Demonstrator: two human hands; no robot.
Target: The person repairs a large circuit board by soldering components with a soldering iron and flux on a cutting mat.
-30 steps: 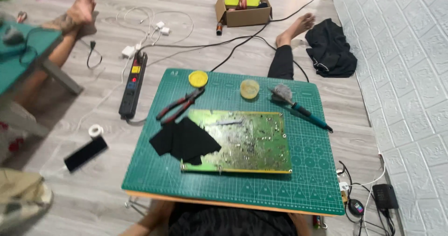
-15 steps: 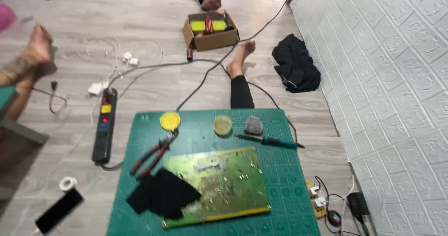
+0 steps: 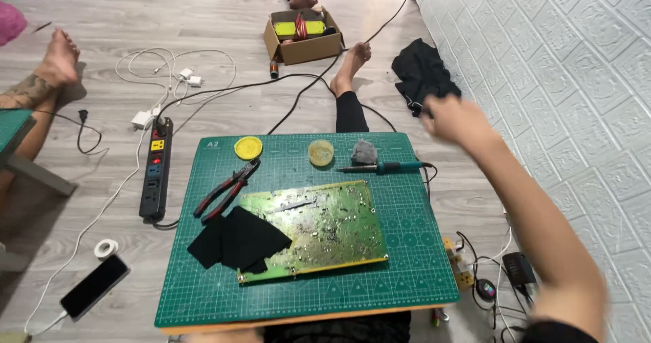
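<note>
My right hand (image 3: 453, 121) is raised and stretched out to the right of the green cutting mat (image 3: 407, 268). It is motion-blurred, holds nothing, and hovers in front of a black cloth (image 3: 417, 68) on the floor. My left hand is out of view. On the mat lies a green circuit board (image 3: 325, 224), solder side up, with black sheet pieces (image 3: 234, 241) over its left corner. A soldering iron (image 3: 383, 168) rests at the mat's far right, apart from the hand.
Red-handled pliers (image 3: 227, 190), a yellow lid (image 3: 248, 147), a small tin (image 3: 321, 152) and a grey wad (image 3: 364, 151) sit on the mat. A power strip (image 3: 156, 170), phone (image 3: 93, 286), tape roll (image 3: 106, 249), cardboard box (image 3: 303, 34), cables and another person's foot (image 3: 57, 61) surround it. A white wall (image 3: 576, 78) stands right.
The view has tilted up and shifted left. My right arm has come into view and swung out to the right, above the floor beside the mat.
</note>
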